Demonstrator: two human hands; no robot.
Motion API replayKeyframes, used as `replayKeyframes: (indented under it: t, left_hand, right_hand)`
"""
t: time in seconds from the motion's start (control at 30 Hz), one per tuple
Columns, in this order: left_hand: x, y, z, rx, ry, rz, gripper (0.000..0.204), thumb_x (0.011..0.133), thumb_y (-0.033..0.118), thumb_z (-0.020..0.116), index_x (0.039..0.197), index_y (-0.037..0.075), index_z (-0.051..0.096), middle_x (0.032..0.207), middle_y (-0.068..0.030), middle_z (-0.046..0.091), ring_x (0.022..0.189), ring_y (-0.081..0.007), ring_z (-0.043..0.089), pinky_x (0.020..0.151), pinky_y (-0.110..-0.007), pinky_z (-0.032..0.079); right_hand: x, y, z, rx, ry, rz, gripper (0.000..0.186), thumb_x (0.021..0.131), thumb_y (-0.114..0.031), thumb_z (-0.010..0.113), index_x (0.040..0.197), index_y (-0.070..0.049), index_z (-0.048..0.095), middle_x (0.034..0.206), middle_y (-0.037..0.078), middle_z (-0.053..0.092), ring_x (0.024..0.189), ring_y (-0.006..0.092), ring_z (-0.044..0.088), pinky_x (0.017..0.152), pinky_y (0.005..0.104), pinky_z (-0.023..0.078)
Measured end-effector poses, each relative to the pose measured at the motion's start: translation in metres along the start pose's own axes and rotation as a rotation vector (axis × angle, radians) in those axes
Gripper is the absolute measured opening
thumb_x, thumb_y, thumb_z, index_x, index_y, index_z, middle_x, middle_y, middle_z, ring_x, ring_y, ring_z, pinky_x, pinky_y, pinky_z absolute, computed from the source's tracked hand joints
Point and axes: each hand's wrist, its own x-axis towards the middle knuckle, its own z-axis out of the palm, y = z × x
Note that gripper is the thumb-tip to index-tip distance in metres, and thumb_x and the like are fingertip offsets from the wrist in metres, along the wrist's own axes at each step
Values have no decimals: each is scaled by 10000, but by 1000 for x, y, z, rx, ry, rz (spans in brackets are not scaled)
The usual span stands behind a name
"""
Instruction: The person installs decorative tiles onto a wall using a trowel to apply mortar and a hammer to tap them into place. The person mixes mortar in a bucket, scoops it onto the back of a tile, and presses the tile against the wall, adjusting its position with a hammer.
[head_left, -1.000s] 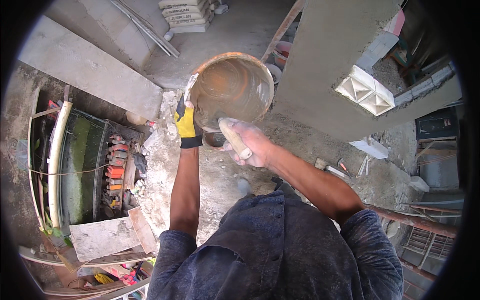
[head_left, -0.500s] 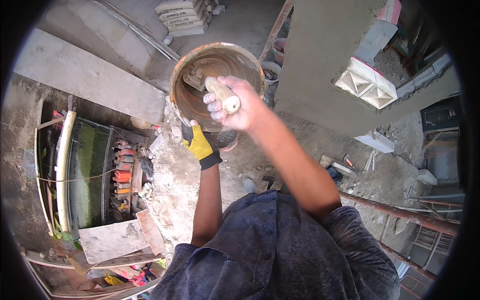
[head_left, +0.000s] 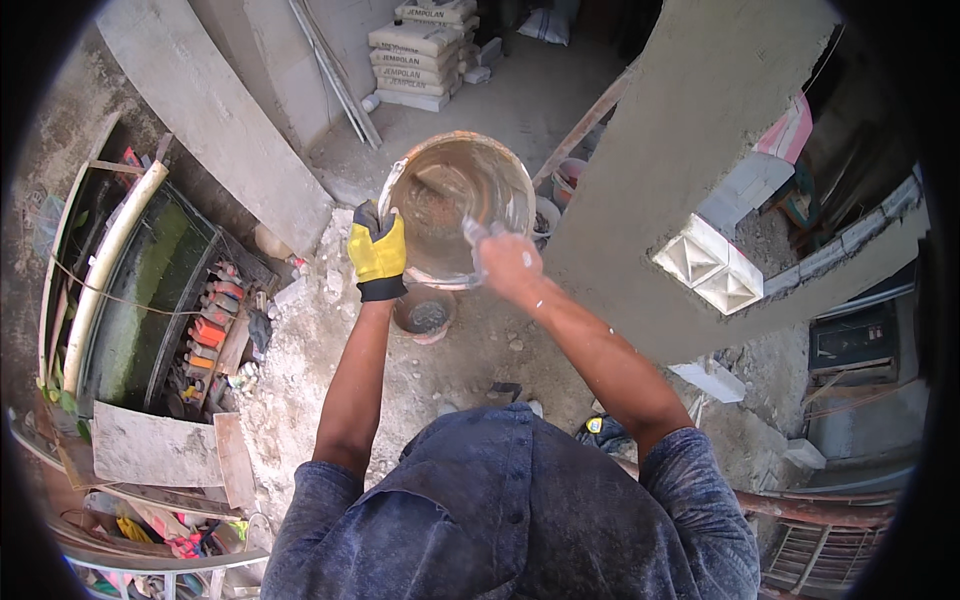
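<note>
A round, mortar-smeared bucket (head_left: 398, 180) is in front of me, its open mouth facing up toward me. Wet grey-brown mortar (head_left: 437, 205) coats its inside. My left hand (head_left: 377, 252), in a yellow and dark grey glove, grips the bucket's left rim, thumb apart from the fingers. At the right rim is my bare right hand (head_left: 510, 265), spotted with white residue. Motion smears its fingers, and whatever they hold cannot be made out. Below the bucket, a smaller pail (head_left: 425, 335) with grey contents stands on the ground.
Stacked cement bags (head_left: 415, 65) stand at the back. A plastered pillar (head_left: 650, 190) rises on the right, with white vent blocks (head_left: 708, 265) beside it. Two small buckets (head_left: 568, 180) stand behind. Left are a long board (head_left: 215, 120) and a glass tank (head_left: 150, 290). Rubble covers the ground.
The bucket now appears lower and slightly to the right. My right hand has moved from over its mouth to its right rim; the pale-handled tool it held no longer shows clearly.
</note>
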Motion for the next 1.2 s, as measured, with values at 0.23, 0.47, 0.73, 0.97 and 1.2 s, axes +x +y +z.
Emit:
replayKeyframes:
  t: [0.23,0.47,0.73,0.97,1.2]
  left_hand:
    - [27,-5,3,69,96,205,235,859,174,692,1048,42,648,913,-169,702,835,-332,680,754,-386,519]
    - [63,32,24,265,37,562,351,773,242,728,1078,76,675,957,-177,703,883,-386,663,764,-463,529]
    - [65,68,59,209,-27,399,403,761,208,711,1143,86,668,1036,-170,701,932,-381,666,799,-455,535]
    - [62,62,68,180,-179,516,389,755,195,707,1126,84,668,1011,-180,705,928,-380,671,802,-453,538]
    - [41,57,85,-36,-170,361,306,759,153,711,1050,61,689,944,-156,719,864,-316,693,782,-388,536]
  right_hand:
    - [-7,7,-39,-264,-77,-240,469,880,-102,573,1347,-74,540,1070,180,661,932,311,703,754,393,577]
    - [6,25,-79,-494,183,-120,431,852,-84,597,1282,-84,576,1001,168,685,878,277,717,694,387,583]
    - [-26,40,-54,-276,-88,58,322,892,-147,554,1191,-37,599,887,246,691,846,393,699,756,498,562]
    - [-35,78,-93,-471,47,94,373,905,-166,557,1258,-55,603,827,196,697,768,347,713,675,436,578]
    - [-52,92,-9,496,-152,324,443,990,-357,518,1308,-52,566,736,189,641,507,259,628,468,387,519]
